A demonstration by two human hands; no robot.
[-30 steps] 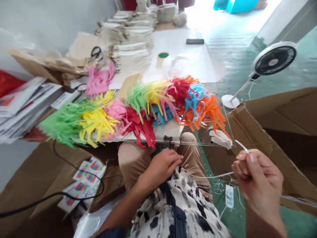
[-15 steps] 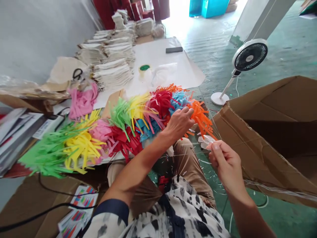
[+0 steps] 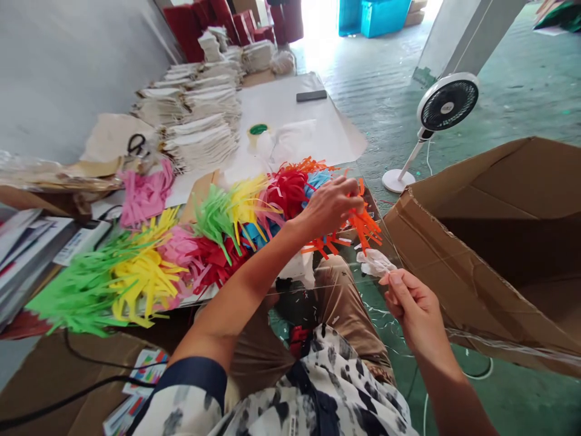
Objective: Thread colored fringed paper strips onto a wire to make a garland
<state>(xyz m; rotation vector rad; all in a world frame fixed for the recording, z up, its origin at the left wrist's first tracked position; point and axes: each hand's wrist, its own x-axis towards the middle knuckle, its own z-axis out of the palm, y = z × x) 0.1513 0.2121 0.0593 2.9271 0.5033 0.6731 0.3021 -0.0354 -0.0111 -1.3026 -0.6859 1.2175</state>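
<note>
My left hand reaches over the right end of a colourful row, its fingers bent round an orange fringe tassel whose strips hang below them. Partly behind this hand lie a light-blue tassel and a red tassel. To the left follow yellow and green tassels. A second row in front runs from a large green tassel through yellow, pink and red. Thumb and fingers of my right hand pinch a crumpled thin white piece, just below the orange strips.
An open cardboard box stands at my right, with a white fan beyond it. Stacks of white bundles, a tape roll and a dark flat object lie on the table. Pink strips and black scissor handles are at left.
My left hand has lifted slightly over the orange strips, which have shifted with it. The white piece in my right hand shows more. The whole view has swung a little.
</note>
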